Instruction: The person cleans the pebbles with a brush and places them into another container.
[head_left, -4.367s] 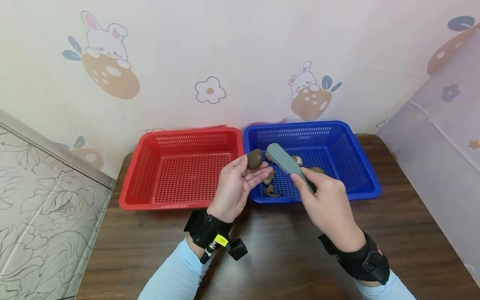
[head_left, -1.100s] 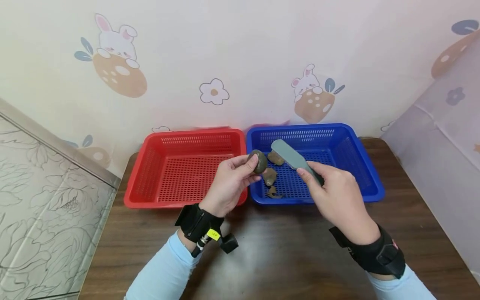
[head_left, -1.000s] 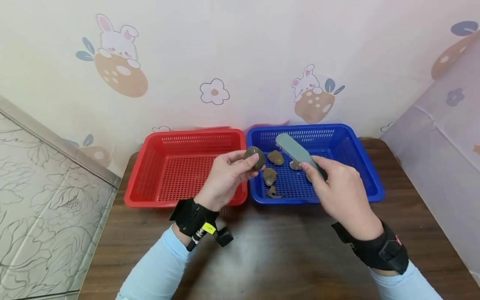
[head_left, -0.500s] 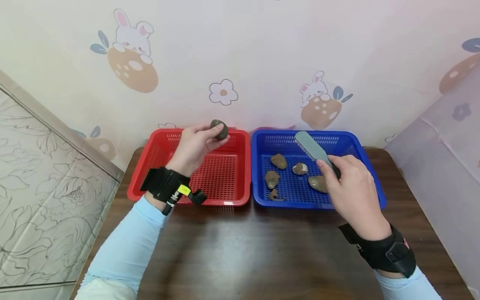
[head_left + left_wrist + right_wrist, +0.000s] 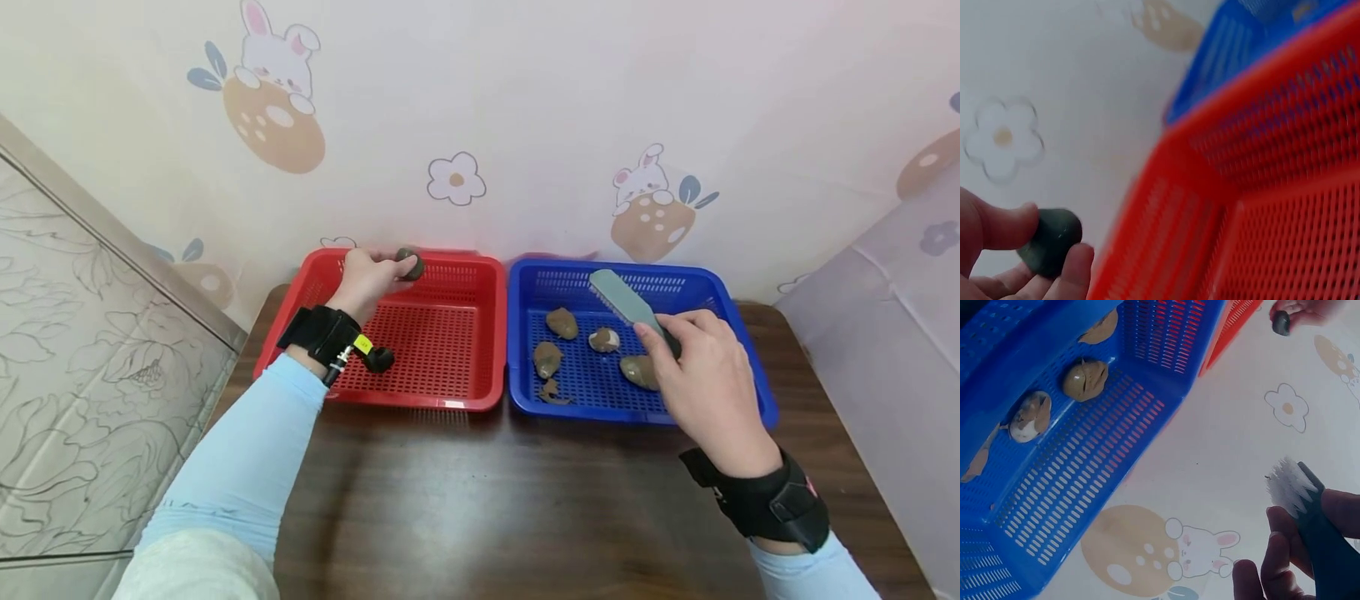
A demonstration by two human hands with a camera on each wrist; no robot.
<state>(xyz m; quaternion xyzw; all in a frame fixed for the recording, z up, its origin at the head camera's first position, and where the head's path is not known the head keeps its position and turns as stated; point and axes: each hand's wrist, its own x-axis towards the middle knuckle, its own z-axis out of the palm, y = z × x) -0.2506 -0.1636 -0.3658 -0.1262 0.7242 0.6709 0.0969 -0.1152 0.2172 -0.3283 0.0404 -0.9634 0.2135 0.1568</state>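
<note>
A smooth dark grey-green stone [image 5: 409,264] is pinched between the thumb and fingers of my left hand [image 5: 367,282], over the back left part of the red basket [image 5: 442,400]. The left wrist view shows the same stone [image 5: 1054,240] with the thumb on one side. My right hand [image 5: 705,379] grips a grey-green scrub brush [image 5: 626,297] by its handle, above the right part of the blue basket [image 5: 600,408]. White bristles [image 5: 1290,484] show in the right wrist view. Several mud-smeared stones [image 5: 547,359] lie in the blue basket, one of them partly white [image 5: 604,339].
Both baskets stand side by side on a dark wooden table [image 5: 465,500], close to the patterned wall [image 5: 525,125]. A scrap of brown mud [image 5: 553,392] lies at the blue basket's front left. A floral panel [image 5: 90,400] borders the left side.
My left hand has carried the stone from beside the brush, at the blue basket's left edge, leftward over the red basket. The brush has moved slightly right, away from the stone.
</note>
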